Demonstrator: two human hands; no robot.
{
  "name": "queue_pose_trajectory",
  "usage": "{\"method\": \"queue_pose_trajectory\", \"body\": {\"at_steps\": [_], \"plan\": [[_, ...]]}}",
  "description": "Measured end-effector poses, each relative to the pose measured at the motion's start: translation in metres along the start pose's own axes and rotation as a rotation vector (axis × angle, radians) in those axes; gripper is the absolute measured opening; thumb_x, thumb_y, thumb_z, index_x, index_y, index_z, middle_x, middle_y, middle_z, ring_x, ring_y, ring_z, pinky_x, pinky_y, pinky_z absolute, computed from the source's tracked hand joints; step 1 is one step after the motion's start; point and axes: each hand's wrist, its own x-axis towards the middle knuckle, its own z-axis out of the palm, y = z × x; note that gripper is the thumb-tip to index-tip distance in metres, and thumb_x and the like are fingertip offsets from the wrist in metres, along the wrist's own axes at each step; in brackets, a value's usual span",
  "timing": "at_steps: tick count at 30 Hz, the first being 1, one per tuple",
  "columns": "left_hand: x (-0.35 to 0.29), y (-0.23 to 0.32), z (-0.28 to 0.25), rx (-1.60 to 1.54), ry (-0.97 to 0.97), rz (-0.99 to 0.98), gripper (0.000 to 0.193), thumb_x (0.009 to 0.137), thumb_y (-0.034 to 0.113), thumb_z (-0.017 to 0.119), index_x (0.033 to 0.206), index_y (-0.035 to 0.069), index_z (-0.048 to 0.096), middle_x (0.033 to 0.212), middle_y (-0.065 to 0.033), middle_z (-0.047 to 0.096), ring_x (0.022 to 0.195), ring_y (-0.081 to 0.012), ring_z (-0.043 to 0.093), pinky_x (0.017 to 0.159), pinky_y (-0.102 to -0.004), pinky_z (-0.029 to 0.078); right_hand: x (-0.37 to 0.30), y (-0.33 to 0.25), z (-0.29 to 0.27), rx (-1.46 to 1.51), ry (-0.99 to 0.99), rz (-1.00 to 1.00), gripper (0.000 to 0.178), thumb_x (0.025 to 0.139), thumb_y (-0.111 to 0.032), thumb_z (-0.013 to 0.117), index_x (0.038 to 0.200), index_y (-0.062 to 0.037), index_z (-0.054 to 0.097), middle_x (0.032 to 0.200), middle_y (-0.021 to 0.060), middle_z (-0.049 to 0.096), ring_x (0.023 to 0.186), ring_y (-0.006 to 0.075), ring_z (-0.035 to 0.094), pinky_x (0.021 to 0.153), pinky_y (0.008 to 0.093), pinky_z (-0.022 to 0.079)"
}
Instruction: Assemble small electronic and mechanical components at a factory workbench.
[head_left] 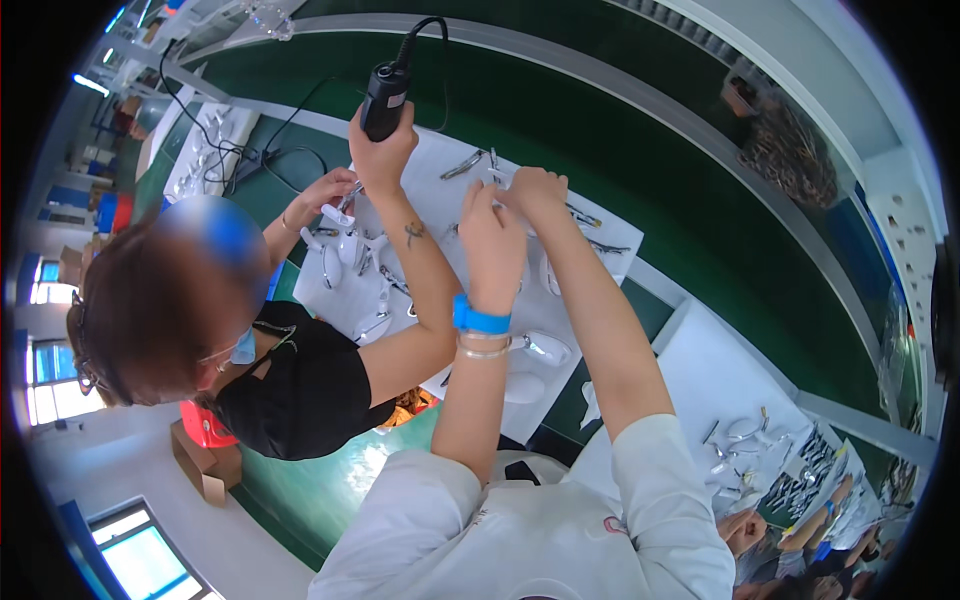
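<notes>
My left hand [495,243], below a blue wristband, has its fingers pressed together around a small white and metal part [495,177]. Close against it, my right hand [540,192] is curled with its fingertips at the same part. My fingers cover most of that piece, so its full shape is hidden. Slim metal pieces [463,165] lie just beyond my left hand, and others [608,247] are to the right of my right forearm. A white oval-ended part [545,348] rests under my wrists on the white table [620,232].
At the left, a co-worker holds a black corded power tool [384,103] upright in one hand and a white part [338,214] in the other. More white parts [350,250] lie before them. Another white-topped table [720,375] with parts stands to my right, with people's hands beyond.
</notes>
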Motion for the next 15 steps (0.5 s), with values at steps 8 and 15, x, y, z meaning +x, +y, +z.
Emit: {"method": "queue_pose_trajectory", "body": {"at_steps": [8, 15], "plan": [[-0.093, 0.027, -0.043, -0.148, -0.323, 0.219, 0.035, 0.072, -0.007, 0.041, 0.106, -0.005, 0.047, 0.104, -0.0213, 0.051, 0.095, -0.0363, 0.050, 0.081, -0.0349, 0.041, -0.107, 0.062, -0.008, 0.135, 0.612, -0.006, 0.027, 0.072, -0.031, 0.055, 0.081, -0.0061, 0.062, 0.085, 0.0101, 0.059, 0.087, 0.0273, 0.051, 0.078, 0.0396, 0.032], [-0.189, 0.014, -0.048, -0.272, -0.866, -0.014, 0.036, 0.079, -0.006, 0.039, 0.114, -0.002, 0.044, 0.104, -0.0145, 0.054, 0.092, -0.0214, 0.054, 0.082, -0.0304, 0.041, -0.272, 0.136, 0.071, 0.562, 0.836, -0.069, 0.004, 0.071, -0.011, 0.058, 0.073, -0.0078, 0.057, 0.078, 0.0065, 0.057, 0.077, 0.0252, 0.052, 0.075, 0.0371, 0.035]]}}
